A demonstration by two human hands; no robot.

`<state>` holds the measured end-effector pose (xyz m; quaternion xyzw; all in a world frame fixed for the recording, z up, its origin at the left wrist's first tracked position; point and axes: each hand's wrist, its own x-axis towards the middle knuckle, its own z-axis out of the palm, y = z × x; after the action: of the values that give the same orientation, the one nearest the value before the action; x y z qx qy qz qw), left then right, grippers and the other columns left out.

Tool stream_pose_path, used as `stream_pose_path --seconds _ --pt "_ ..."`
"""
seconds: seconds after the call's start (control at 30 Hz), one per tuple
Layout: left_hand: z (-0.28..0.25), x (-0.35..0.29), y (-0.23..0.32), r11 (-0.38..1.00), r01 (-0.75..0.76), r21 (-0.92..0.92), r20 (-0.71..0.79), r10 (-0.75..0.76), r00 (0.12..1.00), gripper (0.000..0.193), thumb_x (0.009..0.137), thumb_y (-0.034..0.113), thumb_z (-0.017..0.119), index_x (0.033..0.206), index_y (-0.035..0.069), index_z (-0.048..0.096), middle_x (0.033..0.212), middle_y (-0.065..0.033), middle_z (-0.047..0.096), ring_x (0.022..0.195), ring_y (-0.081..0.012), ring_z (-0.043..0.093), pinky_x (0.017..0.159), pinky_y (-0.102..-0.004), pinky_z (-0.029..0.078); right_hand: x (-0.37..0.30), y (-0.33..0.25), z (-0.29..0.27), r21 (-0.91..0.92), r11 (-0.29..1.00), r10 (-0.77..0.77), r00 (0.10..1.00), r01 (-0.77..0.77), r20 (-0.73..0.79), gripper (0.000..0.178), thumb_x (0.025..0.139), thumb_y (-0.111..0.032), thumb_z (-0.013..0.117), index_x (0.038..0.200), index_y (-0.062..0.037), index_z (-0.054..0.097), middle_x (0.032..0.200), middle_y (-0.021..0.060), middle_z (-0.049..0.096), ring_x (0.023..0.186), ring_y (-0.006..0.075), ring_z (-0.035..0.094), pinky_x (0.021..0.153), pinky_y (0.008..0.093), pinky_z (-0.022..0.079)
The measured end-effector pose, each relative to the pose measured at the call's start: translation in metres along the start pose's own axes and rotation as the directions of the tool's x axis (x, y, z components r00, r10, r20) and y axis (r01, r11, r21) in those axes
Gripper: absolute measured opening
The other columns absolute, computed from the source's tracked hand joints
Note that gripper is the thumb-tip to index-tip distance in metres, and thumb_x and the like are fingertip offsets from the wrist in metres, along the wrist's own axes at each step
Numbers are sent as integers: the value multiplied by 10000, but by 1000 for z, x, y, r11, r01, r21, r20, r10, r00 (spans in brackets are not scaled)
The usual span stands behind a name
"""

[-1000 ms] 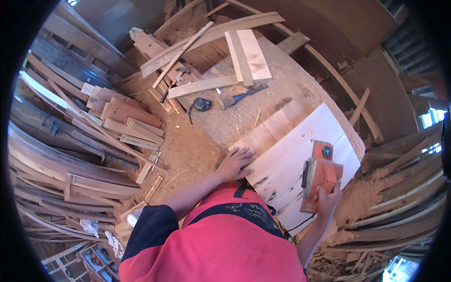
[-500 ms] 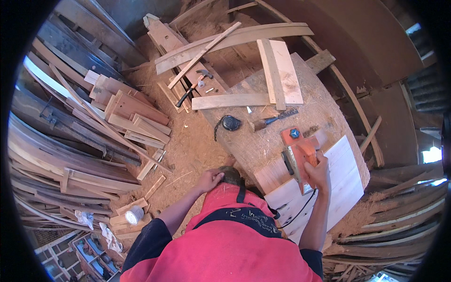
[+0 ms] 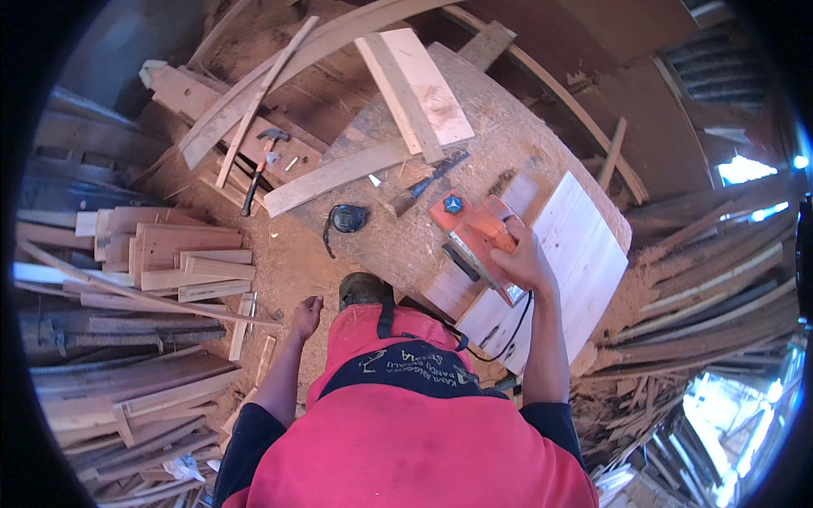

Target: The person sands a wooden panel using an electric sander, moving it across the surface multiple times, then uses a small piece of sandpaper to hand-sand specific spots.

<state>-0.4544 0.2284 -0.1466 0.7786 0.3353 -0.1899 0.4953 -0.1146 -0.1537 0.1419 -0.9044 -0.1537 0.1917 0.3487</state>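
Observation:
My right hand (image 3: 527, 261) is wrapped around the handle of an orange electric planer (image 3: 474, 241), with its blue knob toward the far side. The planer rests on the near left part of the pale boards (image 3: 559, 254) on the worktable, and its black cord (image 3: 512, 334) runs back toward my body. Apart from the table, my left hand (image 3: 307, 317) hangs left of my knee with its fingers curled and nothing visible in them. Beyond the planer lie a chisel (image 3: 415, 193) with a blue part and a black tape measure (image 3: 347, 218).
The worktable (image 3: 542, 152) carries crossed planks (image 3: 402, 93) at its far side. A claw hammer (image 3: 261, 169) lies on a beam at the far left. Stacked boards (image 3: 186, 254) stand at left, piled timber (image 3: 711, 296) at right. Sawdust covers the floor.
My left hand has come off the dark patch at my knee and moved left. The view has turned, shifting the table leftward. My right hand still grips the planer.

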Motion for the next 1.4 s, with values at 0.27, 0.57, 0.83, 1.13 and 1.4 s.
stream_pose_path --seconds 0.27,0.57,0.83,1.13,1.4 --pt "6 30 -30 997 17 -79 56 -13 998 548 1041 484 524 1068 -29 716 902 -157 749 793 -229 704 736 -359 544 -65 5 -49 203 962 207 972 -182 -108 379 753 -175 714 1072 25 673 956 142 659 878 247 643 800 352 516" --pt "15 62 -1 999 -52 12 121 50 991 476 1034 424 554 1173 -6 701 939 -168 750 847 -277 709 803 -392 546 -80 44 -43 115 985 144 983 -131 -111 474 703 -180 713 1136 5 658 1053 173 637 987 322 643 906 387 512" --pt "6 43 18 995 -59 76 41 56 998 479 1038 413 555 1239 -1 689 1167 -242 722 1136 -354 688 988 -405 521 -33 38 -23 116 993 9 1000 -11 10 316 708 -158 667 958 35 684 799 58 646 758 136 593 695 325 508" --pt "-94 90 20 957 -261 -129 -769 69 635 249 1001 157 559 1122 -4 705 906 -168 741 798 -289 705 757 -375 549 -31 60 -21 75 971 220 971 -228 92 321 702 -148 657 945 60 681 742 115 653 691 173 597 646 358 505" --pt "-197 267 120 946 -310 94 -730 277 624 378 879 200 772 1175 -18 686 948 -177 741 839 -294 715 771 -382 554 -39 36 -20 111 960 261 965 -259 -2 320 722 -56 611 1016 51 679 811 99 676 748 165 617 716 334 523"
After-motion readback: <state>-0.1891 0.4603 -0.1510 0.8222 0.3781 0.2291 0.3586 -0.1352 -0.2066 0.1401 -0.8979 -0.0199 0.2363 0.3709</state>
